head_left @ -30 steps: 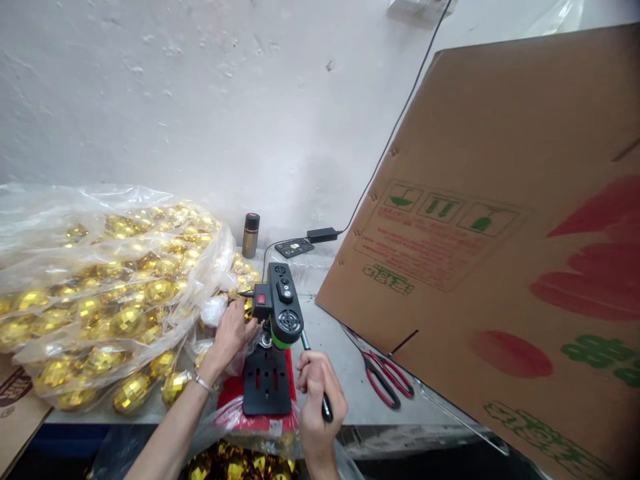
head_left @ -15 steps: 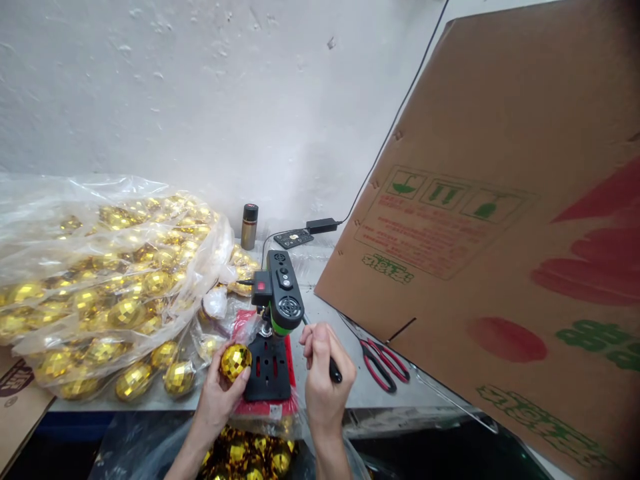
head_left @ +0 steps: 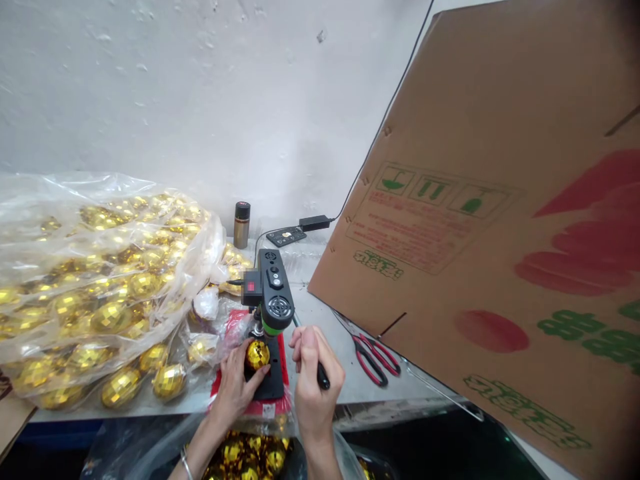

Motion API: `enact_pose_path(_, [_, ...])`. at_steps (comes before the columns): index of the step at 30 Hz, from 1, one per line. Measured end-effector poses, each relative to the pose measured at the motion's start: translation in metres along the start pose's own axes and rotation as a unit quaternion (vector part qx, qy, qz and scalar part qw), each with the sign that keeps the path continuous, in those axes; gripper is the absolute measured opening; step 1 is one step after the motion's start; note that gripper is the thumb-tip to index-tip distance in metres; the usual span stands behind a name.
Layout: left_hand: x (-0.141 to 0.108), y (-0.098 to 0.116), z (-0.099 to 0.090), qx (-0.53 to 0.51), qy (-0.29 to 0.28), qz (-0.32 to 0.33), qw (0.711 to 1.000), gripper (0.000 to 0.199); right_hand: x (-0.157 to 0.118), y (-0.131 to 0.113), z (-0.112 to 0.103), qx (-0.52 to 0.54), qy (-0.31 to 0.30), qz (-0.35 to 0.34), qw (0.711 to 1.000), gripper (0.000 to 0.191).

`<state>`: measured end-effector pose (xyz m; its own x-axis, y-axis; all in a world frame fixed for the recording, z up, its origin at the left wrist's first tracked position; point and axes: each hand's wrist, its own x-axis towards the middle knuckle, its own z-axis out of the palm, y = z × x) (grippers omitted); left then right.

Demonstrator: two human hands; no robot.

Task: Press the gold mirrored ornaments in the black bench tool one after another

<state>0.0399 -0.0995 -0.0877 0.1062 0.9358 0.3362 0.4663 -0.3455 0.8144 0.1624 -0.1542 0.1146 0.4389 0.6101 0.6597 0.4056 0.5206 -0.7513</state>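
Note:
A gold mirror-ball ornament (head_left: 257,355) is gripped by the fingers of my left hand (head_left: 236,383), over the black slotted base plate (head_left: 273,387) of a small machine like a drill press. The ball sits below the machine's black head (head_left: 277,287), which has round vents and a green ring. My right hand (head_left: 319,380) is wrapped round a lever with a black end (head_left: 323,377), just right of the base; most of the lever is hidden by the fingers. A red sheet (head_left: 283,370) lies beneath the plate.
A clear bag (head_left: 120,267) full of gold balls fills the left side. A large cardboard box (head_left: 480,200) leans at right, with red-handled scissors (head_left: 375,360) by it. A spray can (head_left: 242,225), a phone (head_left: 286,237) and a power adapter (head_left: 316,222) stand behind. More balls (head_left: 250,457) lie below the table edge.
My left hand has brought the gold ball rightward, from beside the base plate to over it beneath the machine's head. My right hand keeps its grip on the lever. The view has shifted slightly.

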Motion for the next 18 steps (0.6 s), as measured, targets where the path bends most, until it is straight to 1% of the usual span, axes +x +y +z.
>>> enact_pose_path(4, [0.004, 0.001, 0.002, 0.034, -0.022, 0.066, 0.997, 0.052, 0.000, 0.000, 0.000, 0.007, -0.006, -0.002, 1.000, 0.041])
enact_pose_path(6, [0.007, 0.002, 0.003, 0.050, -0.039, 0.079, 0.995, 0.053, -0.001, 0.000, -0.001, 0.009, -0.008, -0.010, 1.000, 0.042])
enact_pose_path(11, [0.011, 0.007, 0.002, 0.065, -0.070, 0.074, 0.993, 0.053, -0.013, 0.011, -0.005, -0.005, -0.016, -0.032, 0.999, 0.033])
enact_pose_path(13, [0.010, 0.010, 0.000, 0.065, -0.075, 0.073, 0.992, 0.053, -0.022, 0.021, -0.007, -0.011, -0.020, -0.052, 0.998, 0.031])
enact_pose_path(16, [0.009, 0.014, -0.002, 0.068, -0.080, 0.068, 0.992, 0.052, -0.035, 0.038, -0.007, -0.019, -0.008, -0.090, 0.996, 0.033])
enact_pose_path(18, [0.009, 0.015, -0.002, 0.069, -0.084, 0.064, 0.992, 0.050, -0.042, 0.049, -0.006, -0.023, 0.000, -0.102, 0.994, 0.034])
